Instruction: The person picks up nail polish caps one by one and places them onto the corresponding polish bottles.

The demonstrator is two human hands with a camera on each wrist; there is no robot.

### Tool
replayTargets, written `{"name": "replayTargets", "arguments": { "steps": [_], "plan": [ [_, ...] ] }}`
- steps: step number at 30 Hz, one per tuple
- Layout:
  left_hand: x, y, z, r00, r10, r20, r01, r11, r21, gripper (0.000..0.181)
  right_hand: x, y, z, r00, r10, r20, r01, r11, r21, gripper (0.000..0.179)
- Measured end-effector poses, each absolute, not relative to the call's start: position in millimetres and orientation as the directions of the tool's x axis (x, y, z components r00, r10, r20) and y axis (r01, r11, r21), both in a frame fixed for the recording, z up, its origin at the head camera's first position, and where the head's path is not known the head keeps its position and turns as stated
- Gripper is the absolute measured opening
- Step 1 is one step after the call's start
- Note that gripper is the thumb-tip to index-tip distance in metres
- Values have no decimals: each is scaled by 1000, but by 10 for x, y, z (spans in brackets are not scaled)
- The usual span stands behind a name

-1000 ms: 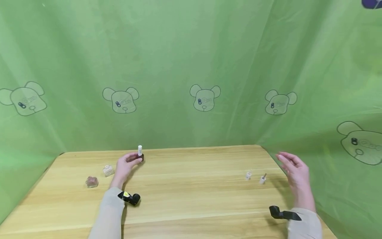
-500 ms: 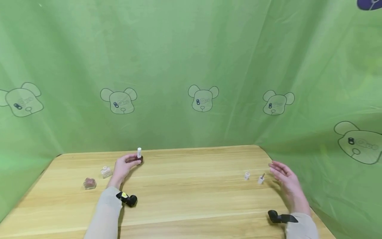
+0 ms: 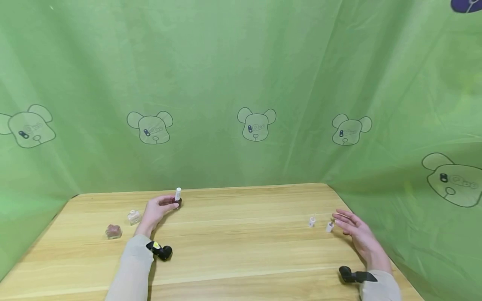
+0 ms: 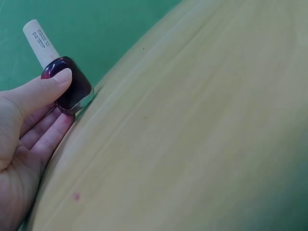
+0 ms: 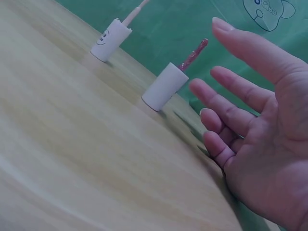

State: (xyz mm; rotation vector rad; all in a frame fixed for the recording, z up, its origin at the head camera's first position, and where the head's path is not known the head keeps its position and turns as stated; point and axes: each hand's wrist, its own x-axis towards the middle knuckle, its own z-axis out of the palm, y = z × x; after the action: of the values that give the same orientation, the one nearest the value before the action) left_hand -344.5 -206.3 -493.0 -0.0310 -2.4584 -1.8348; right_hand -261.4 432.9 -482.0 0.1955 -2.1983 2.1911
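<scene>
My left hand (image 3: 156, 212) pinches a nail polish bottle (image 4: 76, 91) of dark red polish between thumb and fingers. Its white cap (image 4: 39, 42), marked 012, is on, and the bottle stands near the table's back edge. On the right, my right hand (image 3: 355, 230) holds nothing; its fingers are spread beside a white nail polish cap (image 5: 165, 87). That cap stands upside down with its pinkish, glittery brush (image 5: 194, 55) pointing up. To its left, another white cap (image 5: 110, 40) stands the same way, with a pale brush.
Left of my left arm, two capless nail polish bottles stand on the wooden table (image 3: 241, 251): a clear one (image 3: 133, 217) and a pinkish one (image 3: 113, 231). A green curtain (image 3: 211, 75) hangs behind the table and along its sides.
My right hand has moved left and lower, coming close to the nearer upturned cap. My left hand keeps hold of the dark red nail polish bottle in about the same place.
</scene>
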Motion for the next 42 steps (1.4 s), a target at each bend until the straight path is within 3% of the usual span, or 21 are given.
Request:
{"name": "replayTargets", "arguments": {
  "steps": [6, 13, 29, 42],
  "plan": [
    [-3443, -2078, -4917, -999, -7, 53, 49, 294, 955, 47, -2619, 4330, -4788, -997, -53, 53, -60, 150, -987, 41],
    [-3449, -2101, -4895, -998, 25, 66, 70, 302, 951, 48, -2620, 4298, -4753, -999, -47, 8, -23, 335, -942, 55],
    [-3453, -2138, -4886, -993, 92, 74, 97, 274, 957, 47, -2678, 4250, -4782, -999, -35, 32, -46, 524, -851, 57],
    [-3437, -2133, -4922, -994, 87, 63, 84, 268, 960, 58, -2674, 4210, -4805, -1000, -7, 17, -18, 527, -850, 53]
  ]
}}
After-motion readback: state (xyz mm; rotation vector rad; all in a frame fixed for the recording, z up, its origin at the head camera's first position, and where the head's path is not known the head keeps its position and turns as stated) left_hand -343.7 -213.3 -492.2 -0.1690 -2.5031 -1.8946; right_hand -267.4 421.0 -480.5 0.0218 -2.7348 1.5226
